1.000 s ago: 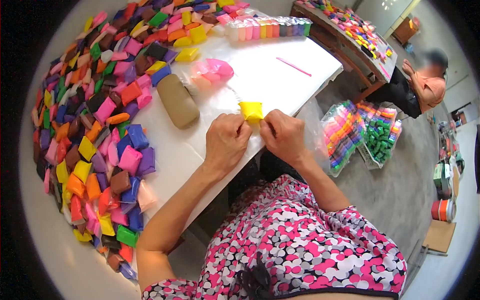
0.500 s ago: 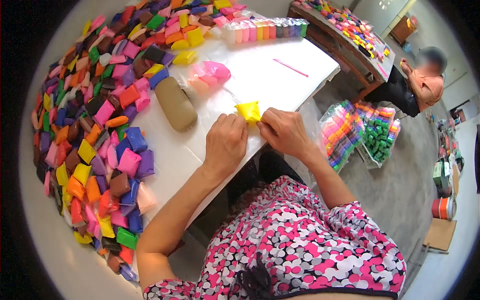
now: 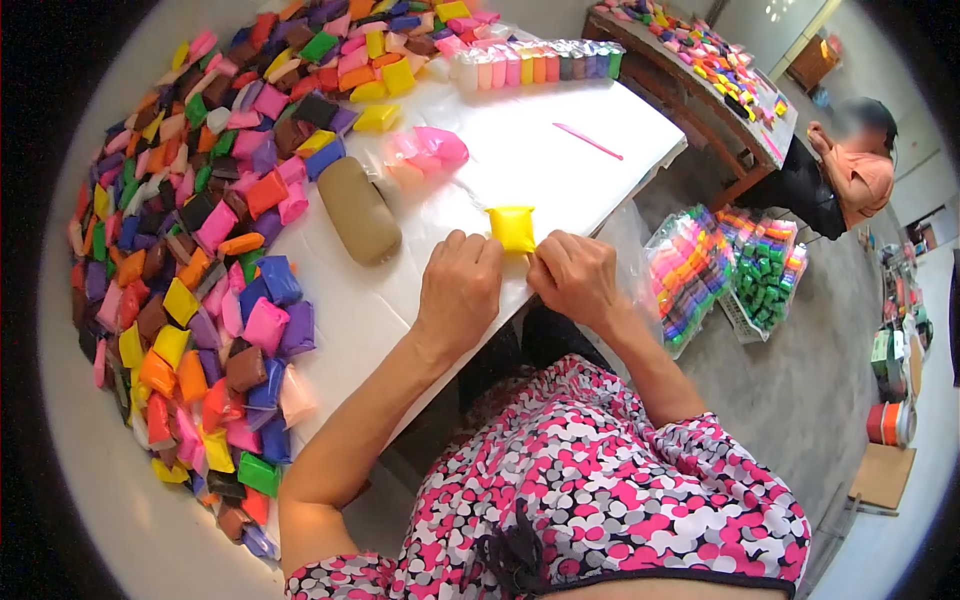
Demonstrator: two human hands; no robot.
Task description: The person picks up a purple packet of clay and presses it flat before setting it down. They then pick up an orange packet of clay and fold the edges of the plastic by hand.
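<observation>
A small, pillow-shaped yellow packet (image 3: 512, 229) is between my two hands at the near edge of the white table. My left hand (image 3: 460, 285) is closed, its fingertips pinching the near left corner. On the other side, my right hand (image 3: 575, 275) pinches the near right corner, fingers curled in. The packet's near edge is partly covered by my fingers. Left of it on the table lies a brown, rounded oblong case (image 3: 357, 211), with a clear bag holding pink pieces (image 3: 435, 150) just beyond.
Many coloured packets (image 3: 215, 225) are heaped along the table's left side. A row of coloured packs (image 3: 540, 66) stands at the back; a thin pink stick (image 3: 588, 141) lies nearer. Bags of coloured packets (image 3: 685, 270) stand on the floor at right. Another person (image 3: 855, 180) sits at a second table.
The yellow packet now shows flatter and squarer, with its body beyond my fingertips. My hands have moved slightly toward its near edge. The whole view has shifted a little.
</observation>
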